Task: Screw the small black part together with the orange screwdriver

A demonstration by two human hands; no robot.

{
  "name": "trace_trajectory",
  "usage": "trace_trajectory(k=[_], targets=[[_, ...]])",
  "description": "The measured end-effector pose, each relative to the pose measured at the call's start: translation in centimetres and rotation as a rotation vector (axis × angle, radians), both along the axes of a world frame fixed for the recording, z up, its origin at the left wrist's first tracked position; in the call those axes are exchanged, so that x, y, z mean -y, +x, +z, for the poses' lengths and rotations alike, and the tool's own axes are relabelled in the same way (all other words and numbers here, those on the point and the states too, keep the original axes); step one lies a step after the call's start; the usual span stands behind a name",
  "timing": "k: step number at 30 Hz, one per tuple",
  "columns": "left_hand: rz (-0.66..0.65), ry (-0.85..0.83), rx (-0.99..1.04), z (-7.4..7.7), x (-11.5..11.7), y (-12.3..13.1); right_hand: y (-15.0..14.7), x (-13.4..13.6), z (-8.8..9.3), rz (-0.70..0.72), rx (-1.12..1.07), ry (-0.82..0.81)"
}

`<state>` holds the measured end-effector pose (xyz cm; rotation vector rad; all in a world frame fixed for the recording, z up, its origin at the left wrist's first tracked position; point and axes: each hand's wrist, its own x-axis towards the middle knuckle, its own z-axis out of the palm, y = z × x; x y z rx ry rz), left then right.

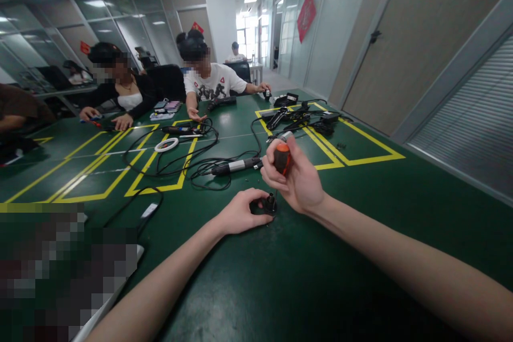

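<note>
My right hand [298,173] is wrapped round the orange and black handle of a screwdriver [282,159], held upright. Its thin shaft points down to a small black round part [270,204] on the green table. Curled around that part, my left hand [246,211] grips it against the tabletop with thumb and fingers. Where exactly the screwdriver's tip meets the part is too small to tell. Just beyond my hands lies a grey and black cylindrical tool [236,165] with a cable.
Yellow tape marks rectangles on the green table [380,197]. Black cables and dark parts [296,116] lie at the far right. A white ring [166,145] rests among looped cables. Two people [212,80] sit across the table, their hands on it. Blurred flat objects [108,278] lie at lower left.
</note>
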<state>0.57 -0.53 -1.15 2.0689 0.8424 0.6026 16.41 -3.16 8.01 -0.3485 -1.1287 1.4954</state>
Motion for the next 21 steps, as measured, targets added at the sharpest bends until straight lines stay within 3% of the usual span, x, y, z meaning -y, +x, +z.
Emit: trace_trajectory(k=[21], targets=[[0.007, -0.003, 0.035, -0.35, 0.23, 0.01, -0.19, 0.38, -0.05, -0.056, -0.042, -0.009]])
